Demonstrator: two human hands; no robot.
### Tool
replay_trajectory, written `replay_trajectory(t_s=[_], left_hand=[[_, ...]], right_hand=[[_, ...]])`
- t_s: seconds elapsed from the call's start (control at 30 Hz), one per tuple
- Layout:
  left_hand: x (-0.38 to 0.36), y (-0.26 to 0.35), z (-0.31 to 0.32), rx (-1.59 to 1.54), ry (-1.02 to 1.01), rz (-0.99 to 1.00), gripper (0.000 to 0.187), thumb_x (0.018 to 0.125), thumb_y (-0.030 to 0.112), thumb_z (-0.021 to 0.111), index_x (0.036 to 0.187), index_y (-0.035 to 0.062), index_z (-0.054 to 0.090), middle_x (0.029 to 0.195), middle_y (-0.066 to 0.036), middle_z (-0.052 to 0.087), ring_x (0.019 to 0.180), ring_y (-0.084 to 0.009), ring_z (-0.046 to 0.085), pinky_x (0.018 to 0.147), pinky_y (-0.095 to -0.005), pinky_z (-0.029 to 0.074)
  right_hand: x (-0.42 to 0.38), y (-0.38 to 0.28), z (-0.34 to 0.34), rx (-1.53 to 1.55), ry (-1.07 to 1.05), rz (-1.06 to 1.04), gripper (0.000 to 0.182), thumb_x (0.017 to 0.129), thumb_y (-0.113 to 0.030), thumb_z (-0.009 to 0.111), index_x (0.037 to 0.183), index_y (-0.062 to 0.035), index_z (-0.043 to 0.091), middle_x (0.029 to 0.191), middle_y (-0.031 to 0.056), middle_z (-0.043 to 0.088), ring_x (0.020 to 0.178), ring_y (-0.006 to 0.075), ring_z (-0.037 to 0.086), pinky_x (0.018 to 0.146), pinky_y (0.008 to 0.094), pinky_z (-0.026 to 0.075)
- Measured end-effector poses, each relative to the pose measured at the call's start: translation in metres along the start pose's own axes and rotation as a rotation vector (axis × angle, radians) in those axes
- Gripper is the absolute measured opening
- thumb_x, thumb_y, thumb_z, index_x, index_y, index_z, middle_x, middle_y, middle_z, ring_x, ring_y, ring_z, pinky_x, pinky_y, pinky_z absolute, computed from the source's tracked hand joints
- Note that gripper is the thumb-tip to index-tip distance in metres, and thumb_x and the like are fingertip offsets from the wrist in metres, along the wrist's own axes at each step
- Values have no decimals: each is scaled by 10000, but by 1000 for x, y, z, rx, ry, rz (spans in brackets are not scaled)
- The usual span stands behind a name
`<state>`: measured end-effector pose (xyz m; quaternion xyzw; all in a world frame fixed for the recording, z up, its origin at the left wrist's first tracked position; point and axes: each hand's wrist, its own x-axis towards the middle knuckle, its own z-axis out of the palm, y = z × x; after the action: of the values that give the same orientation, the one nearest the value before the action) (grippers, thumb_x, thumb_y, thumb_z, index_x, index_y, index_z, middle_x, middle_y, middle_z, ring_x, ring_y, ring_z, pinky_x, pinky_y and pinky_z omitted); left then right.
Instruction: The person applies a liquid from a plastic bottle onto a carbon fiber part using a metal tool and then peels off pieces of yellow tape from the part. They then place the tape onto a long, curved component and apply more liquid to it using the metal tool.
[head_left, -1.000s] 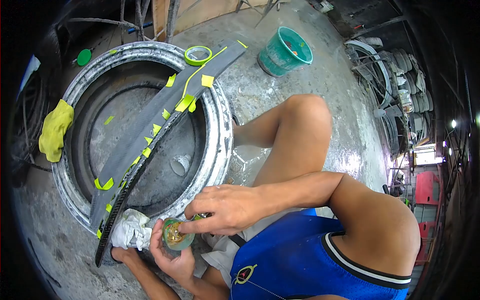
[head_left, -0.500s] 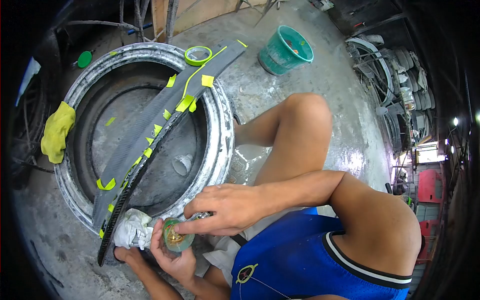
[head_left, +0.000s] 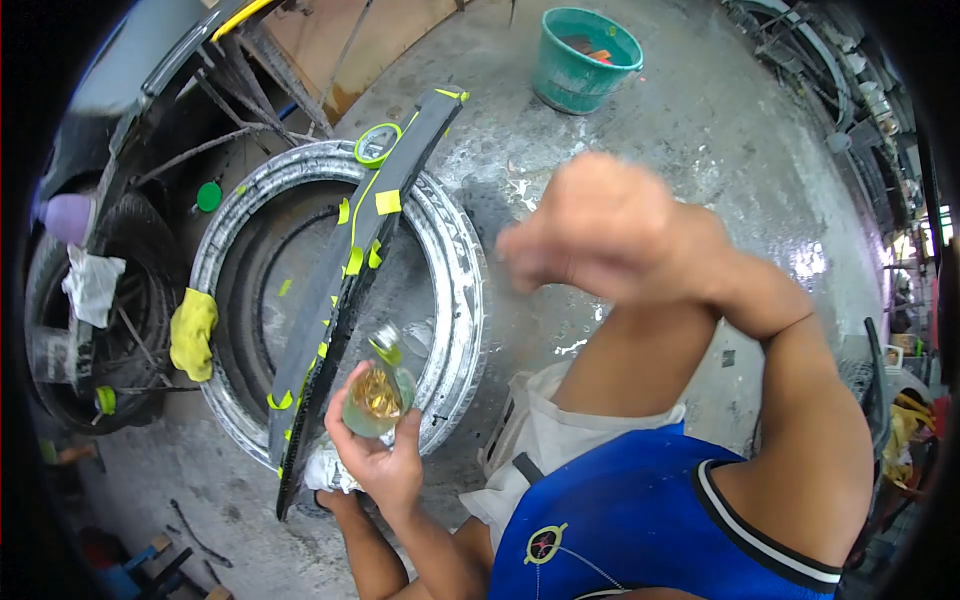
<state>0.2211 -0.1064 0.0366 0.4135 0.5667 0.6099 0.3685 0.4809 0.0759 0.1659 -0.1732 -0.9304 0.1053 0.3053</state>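
My left hand (head_left: pixel 385 470) wraps its fingers and thumb around a small see-through greenish cup (head_left: pixel 368 418) with gold-coloured contents. A short silver piece (head_left: pixel 386 338) with a yellow-green part stands at the cup's upper rim; I cannot make out what it is. Above my right knee, my right hand (head_left: pixel 605 230) is smeared by motion. Its fingers look curled, and whether anything is in them does not show. A long dark grey panel (head_left: pixel 330 270) with bits of yellow-green tape lies across a tyre (head_left: pixel 460 270), just beyond the cup.
A tape roll (head_left: pixel 377 145) rests by the panel's upper end. A yellow cloth (head_left: pixel 194 335) hangs on the tyre's left side, and crumpled white paper (head_left: pixel 328 470) is near the panel's lower end. A green bucket (head_left: pixel 575 85) stands on the wet floor. Another wheel (head_left: pixel 140 240) is at left.
My right hand has moved from the cup's rim up and to the right, away from it. My left hand has raised the cup towards the tyre. The view has shifted.
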Motion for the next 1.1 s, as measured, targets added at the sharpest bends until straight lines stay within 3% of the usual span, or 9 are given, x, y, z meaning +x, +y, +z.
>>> replay_trajectory(t_s=[0.13,0.27,0.37,0.47,0.63,0.77,0.93,1.1], left_hand=[[46,2,49,22,-42,46,658,835,73,774,1347,-5,369,1374,-204,496,1197,-257,555,1028,-381,458],[102,-4,106,-36,-63,137,629,860,75,749,1353,-27,372,1349,-204,518,1206,-253,545,1032,-387,448],[147,-16,141,-18,-52,173,620,869,89,744,1351,-29,373,1347,-205,518,1218,-257,537,1045,-403,436],[193,-30,175,-34,-48,199,629,872,108,746,1358,-25,370,1344,-206,518,1214,-263,542,1043,-418,438],[249,-65,209,-43,22,229,653,870,90,743,1384,-19,355,1337,-191,508,1192,-269,558,1030,-427,450],[266,-83,224,-47,67,192,664,864,76,746,1393,-12,355,1320,-172,514,1191,-257,553,1028,-422,451],[269,-91,223,-33,73,184,662,857,76,756,1387,-9,368,1307,-153,519,1174,-243,552,1016,-406,450],[269,-91,222,-41,45,179,664,858,82,758,1386,-10,366,1306,-154,518,1178,-244,550,1021,-408,446]], right_hand=[[6,97,-37,42,10,272,223,807,-194,775,919,-17,697,778,96,663,707,224,658,624,352,510],[9,203,-16,99,-51,461,210,873,-202,713,972,-17,699,849,83,697,783,181,661,717,323,519],[-2,282,34,226,-20,385,265,830,-205,746,998,-8,694,875,114,707,788,208,686,724,338,543],[-1,320,71,314,-66,364,277,824,-182,736,1040,-15,694,904,120,715,832,219,693,786,345,548],[-3,344,111,515,-74,318,252,790,-113,735,1021,-18,702,917,123,721,816,215,694,738,356,539],[-4,346,119,672,-78,409,202,800,-94,716,987,-19,703,908,121,720,786,214,692,726,346,540],[-1,350,122,602,7,236,165,824,-124,686,925,7,678,824,126,690,743,249,681,695,355,535],[7,340,112,620,-16,307,121,839,-81,662,878,28,627,819,136,647,767,294,646,705,387,508]])
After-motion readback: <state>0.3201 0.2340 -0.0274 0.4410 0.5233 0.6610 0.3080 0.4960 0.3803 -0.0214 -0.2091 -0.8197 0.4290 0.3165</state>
